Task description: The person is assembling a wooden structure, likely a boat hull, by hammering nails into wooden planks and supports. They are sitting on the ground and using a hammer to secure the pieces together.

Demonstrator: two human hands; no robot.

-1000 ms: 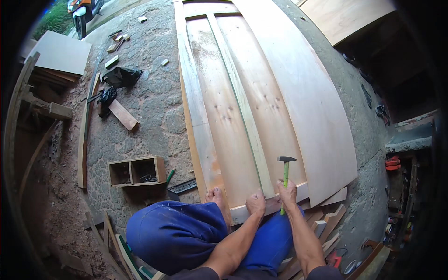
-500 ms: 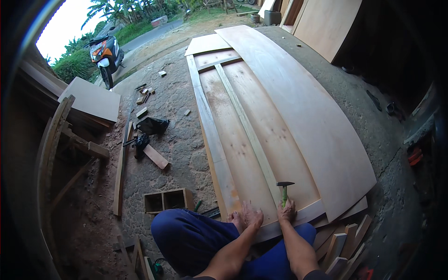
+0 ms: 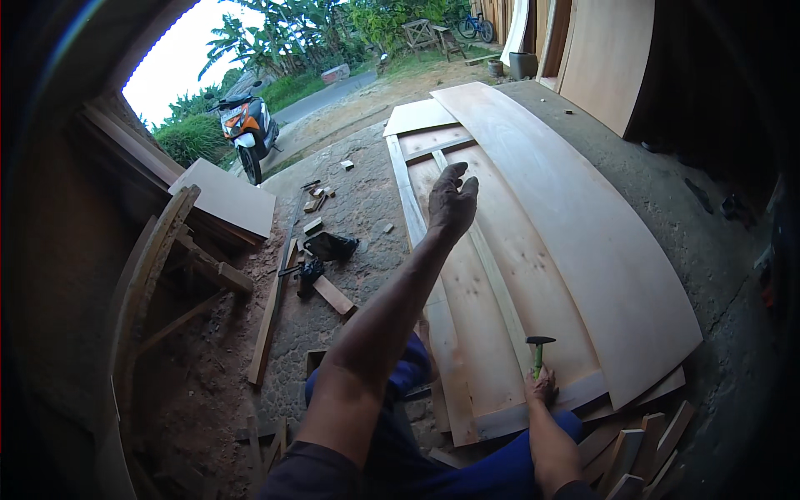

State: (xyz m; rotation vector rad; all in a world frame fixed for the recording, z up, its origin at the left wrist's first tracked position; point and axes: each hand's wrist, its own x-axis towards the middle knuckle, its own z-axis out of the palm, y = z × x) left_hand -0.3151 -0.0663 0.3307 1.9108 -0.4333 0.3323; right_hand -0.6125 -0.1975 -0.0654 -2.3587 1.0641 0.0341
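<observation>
In my right hand [image 3: 542, 388] is a hammer [image 3: 538, 360] with a green handle and a dark head pointing up. That hand is low over the near end of a wooden door-like panel [image 3: 458, 292], close to its bottom rail. The panel lies flat, a frame of pale strips with a long middle strip [image 3: 500, 287] over a thin backing. My left hand [image 3: 454, 204] is raised in front of the panel's far part, fingers bent and apart, with nothing visible in it. A large plywood sheet [image 3: 583, 233] covers the panel's right side.
Offcuts [image 3: 633, 450] lie at the near right. To the left are a black plastic bag [image 3: 331, 246], a wood block [image 3: 333, 296], a long timber strip [image 3: 271, 321] and a wooden trestle [image 3: 167, 250]. A motor scooter [image 3: 248, 133] stands outside by the road.
My left hand has lifted off the near end of the panel and reached up and forward. The right hand still holds the hammer near the bottom rail. The view has shifted.
</observation>
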